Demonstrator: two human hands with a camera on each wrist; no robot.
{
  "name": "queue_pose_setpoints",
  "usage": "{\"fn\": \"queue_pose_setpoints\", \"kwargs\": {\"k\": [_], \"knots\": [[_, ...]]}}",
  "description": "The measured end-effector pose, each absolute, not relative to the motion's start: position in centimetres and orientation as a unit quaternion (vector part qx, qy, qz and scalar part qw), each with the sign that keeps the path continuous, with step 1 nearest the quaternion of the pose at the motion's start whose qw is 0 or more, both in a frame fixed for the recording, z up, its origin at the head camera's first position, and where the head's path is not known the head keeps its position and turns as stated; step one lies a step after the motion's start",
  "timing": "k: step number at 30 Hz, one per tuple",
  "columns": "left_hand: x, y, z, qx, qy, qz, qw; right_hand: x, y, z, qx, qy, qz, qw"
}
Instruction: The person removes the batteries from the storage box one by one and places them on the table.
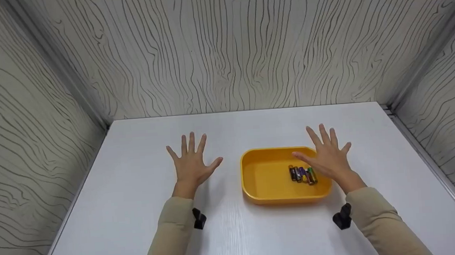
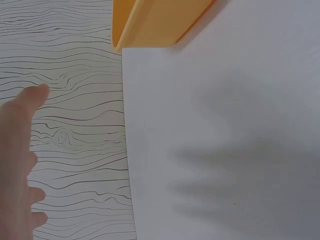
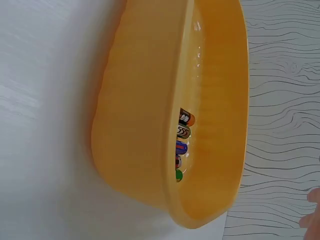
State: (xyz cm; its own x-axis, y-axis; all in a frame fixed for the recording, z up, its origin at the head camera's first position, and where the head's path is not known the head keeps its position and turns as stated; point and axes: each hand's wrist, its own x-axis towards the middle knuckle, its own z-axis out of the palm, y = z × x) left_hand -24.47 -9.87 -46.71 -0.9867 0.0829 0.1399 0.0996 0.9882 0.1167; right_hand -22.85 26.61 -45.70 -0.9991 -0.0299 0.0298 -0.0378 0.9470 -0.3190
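Note:
A yellow plastic bin (image 1: 264, 200) with rounded corners stands on the white table, right of the middle. Inside it, toward its right end, several batteries (image 1: 303, 175) lie side by side in a row; their coloured ends also show past the rim in the right wrist view. My left hand (image 1: 192, 168) is held over the table to the left of the bin, fingers spread and straight, holding nothing. My right hand (image 1: 329, 158) hovers over the bin's right end, fingers spread as well, its thumb overlapping the inside of the bin in the head view.
The white table (image 1: 137, 213) is bounded by wood-grain patterned panels (image 1: 222, 48) at the back and on both sides. Metal edging runs along the table's right side. A small black wrist device (image 1: 342, 216) sits at each beige sleeve (image 1: 377, 213).

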Motion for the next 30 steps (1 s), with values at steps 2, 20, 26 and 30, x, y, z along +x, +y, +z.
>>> {"fn": "queue_pose_setpoints", "kwargs": {"k": [2, 20, 26, 30], "knots": [[-24.4, -9.8, -46.8, -0.05, -0.994, -0.068, 0.064, -22.7, 27.0, -45.6, 0.021, -0.98, 0.196, -0.001], [-22.6, -9.2, -47.9, -0.119, -0.965, -0.233, 0.003, -20.9, 30.3, -49.6, 0.028, -0.926, 0.377, 0.02], [-22.1, -9.4, -48.6, -0.176, -0.94, -0.289, -0.046, -20.0, 31.0, -51.7, -0.005, -0.903, 0.428, 0.027], [-21.8, -9.5, -49.1, -0.174, -0.935, -0.304, -0.059, -19.4, 31.8, -53.0, -0.02, -0.89, 0.454, 0.025]]}}
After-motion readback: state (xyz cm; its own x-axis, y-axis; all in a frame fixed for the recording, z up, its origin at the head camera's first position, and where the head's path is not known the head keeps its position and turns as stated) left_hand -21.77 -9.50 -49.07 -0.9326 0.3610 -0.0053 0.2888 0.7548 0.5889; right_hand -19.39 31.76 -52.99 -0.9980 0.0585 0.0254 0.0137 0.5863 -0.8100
